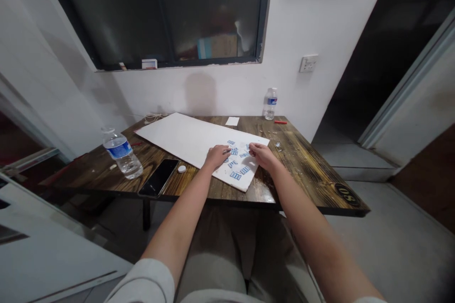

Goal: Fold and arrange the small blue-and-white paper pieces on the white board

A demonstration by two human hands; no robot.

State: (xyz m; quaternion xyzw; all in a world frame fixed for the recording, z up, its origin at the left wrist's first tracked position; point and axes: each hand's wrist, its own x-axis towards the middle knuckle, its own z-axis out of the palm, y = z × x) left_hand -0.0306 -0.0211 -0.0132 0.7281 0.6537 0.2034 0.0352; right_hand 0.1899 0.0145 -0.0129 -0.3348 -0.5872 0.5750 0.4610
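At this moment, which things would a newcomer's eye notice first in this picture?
Probably the large white board, lying aslant on the dark wooden table, with small blue-striped shapes scattered over its right end. The left hand and right hand come next, both at that end. To their left, a black phone and a blue-labelled clear bottle also stand out.

One head-worn cam only: looks forward and down, bench (302,175) close in front, window (213,4) and wall (302,14) behind.
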